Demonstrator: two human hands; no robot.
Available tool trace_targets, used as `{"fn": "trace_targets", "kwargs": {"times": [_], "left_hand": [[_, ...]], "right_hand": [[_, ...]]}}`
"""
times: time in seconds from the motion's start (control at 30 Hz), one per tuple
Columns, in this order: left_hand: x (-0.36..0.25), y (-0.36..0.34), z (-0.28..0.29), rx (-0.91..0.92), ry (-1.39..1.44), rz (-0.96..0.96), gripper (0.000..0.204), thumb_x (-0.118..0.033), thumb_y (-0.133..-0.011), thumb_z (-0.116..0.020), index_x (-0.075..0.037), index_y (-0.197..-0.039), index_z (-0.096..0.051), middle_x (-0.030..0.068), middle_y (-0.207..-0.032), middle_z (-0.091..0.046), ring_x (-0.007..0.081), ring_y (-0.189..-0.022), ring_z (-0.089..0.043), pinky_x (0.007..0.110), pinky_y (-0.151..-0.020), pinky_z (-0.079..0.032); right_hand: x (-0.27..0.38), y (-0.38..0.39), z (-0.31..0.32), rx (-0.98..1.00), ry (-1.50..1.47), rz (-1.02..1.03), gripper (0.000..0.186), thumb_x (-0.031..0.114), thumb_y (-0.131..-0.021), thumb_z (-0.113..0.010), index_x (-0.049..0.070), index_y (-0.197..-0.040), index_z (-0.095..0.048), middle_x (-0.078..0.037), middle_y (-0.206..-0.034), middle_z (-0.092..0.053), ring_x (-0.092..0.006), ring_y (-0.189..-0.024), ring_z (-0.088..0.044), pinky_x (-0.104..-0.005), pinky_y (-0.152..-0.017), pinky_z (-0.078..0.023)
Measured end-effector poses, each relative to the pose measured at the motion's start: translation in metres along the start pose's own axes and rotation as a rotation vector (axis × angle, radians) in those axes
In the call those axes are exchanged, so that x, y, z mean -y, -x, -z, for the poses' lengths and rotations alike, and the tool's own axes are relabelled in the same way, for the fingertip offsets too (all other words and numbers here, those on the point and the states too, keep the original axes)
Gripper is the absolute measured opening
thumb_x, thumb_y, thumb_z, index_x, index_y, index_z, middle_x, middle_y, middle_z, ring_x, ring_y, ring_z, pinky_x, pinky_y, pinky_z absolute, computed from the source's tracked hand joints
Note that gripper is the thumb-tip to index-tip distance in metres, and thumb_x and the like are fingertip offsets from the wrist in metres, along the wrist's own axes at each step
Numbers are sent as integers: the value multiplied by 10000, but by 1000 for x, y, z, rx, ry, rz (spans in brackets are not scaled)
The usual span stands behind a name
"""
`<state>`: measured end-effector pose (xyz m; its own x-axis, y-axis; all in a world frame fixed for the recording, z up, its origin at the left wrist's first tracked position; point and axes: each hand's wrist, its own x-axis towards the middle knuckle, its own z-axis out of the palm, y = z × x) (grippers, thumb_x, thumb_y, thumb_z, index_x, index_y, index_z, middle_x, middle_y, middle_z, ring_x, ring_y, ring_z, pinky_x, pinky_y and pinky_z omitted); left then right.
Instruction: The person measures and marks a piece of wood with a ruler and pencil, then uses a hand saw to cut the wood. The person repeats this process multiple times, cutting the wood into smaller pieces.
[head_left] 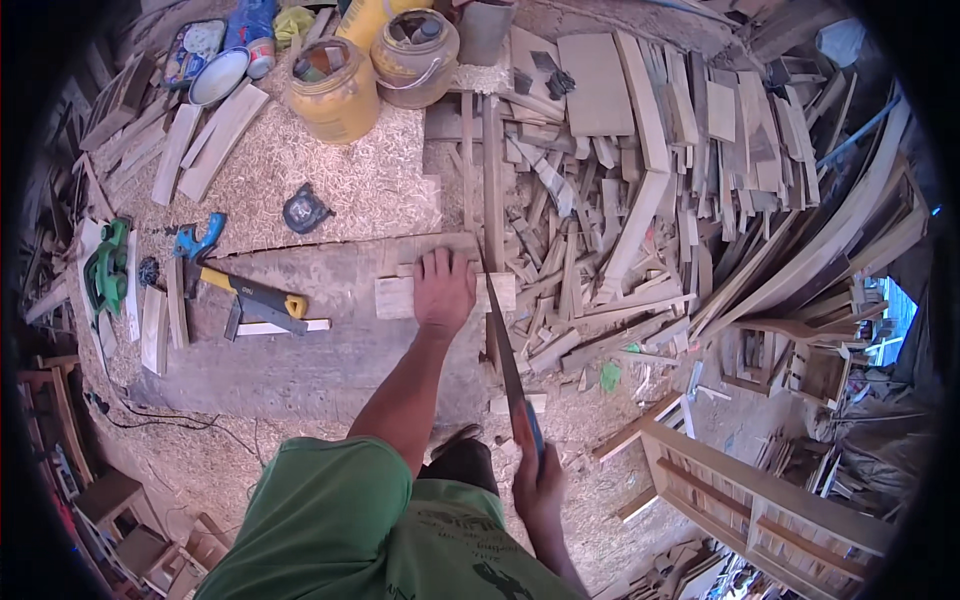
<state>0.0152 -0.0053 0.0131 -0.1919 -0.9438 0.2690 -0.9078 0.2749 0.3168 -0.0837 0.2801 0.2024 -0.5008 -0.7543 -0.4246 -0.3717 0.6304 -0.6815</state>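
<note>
My right hand (540, 487) is closed around the blue handle of a handsaw (507, 355). The saw's long blade points away from me and lies across a short pale wood board (397, 298), near its right end. Over the middle of that board my left hand (445, 290) presses down, its fingers bent over the far edge. The board rests crosswise on the wooden workbench (330, 370), with its right end sticking out past the bench edge. Whether the teeth have cut into the wood cannot be seen.
A second handsaw (268, 298) with yellow grips, a blue-handled tool (200, 236) and a green power planer (108, 268) lie at left. Yellow buckets (333, 95) stand at the back amid shavings. Offcuts (600, 240) pile up at right. A wooden frame (745, 480) leans at lower right.
</note>
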Motion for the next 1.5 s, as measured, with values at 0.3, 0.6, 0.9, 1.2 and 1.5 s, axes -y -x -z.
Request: {"fn": "trace_targets", "kwargs": {"times": [0.3,0.6,0.9,1.2,1.5], "left_hand": [[3,0,-6,-48,-16,5,272,-356,-1064,-615,-104,-1152,-669,165,-1183,-611,372,-1159,-578,538,-1068,-451],[-9,0,-2,5,21,-17,301,-351,-1052,-626,-85,-1185,-675,176,-1231,-627,385,-1201,-582,551,-1112,-442],[5,2,-6,-13,-12,29,315,-355,-1058,-623,-79,-1199,-676,183,-1241,-632,388,-1211,-580,561,-1120,-438],[-3,-2,-6,-17,1,6,299,-356,-1061,-603,-94,-1188,-676,167,-1236,-624,378,-1221,-582,569,-1132,-428],[-6,1,-1,-32,-6,-11,269,-326,-1046,-621,-90,-1164,-675,176,-1213,-618,377,-1180,-582,560,-1114,-440]], "right_hand": [[5,-86,-37,-133,34,389,383,328,-1162,-571,-46,-1170,-654,-279,-808,-701,-471,-777,-746,-526,-650,-531],[-6,-110,-56,-121,-15,255,350,315,-1134,-589,-30,-1120,-644,-324,-908,-715,-557,-829,-704,-599,-681,-522],[-15,38,11,-45,23,126,389,326,-1155,-574,-45,-1123,-688,-234,-761,-690,-373,-658,-750,-465,-584,-531],[24,-121,-52,-43,-80,246,390,357,-1139,-601,-26,-1076,-629,-314,-813,-682,-572,-811,-689,-625,-691,-503],[-38,2,-16,-5,35,29,391,310,-1144,-593,-3,-1370,-650,-289,-918,-746,-506,-833,-763,-531,-678,-576]]}}
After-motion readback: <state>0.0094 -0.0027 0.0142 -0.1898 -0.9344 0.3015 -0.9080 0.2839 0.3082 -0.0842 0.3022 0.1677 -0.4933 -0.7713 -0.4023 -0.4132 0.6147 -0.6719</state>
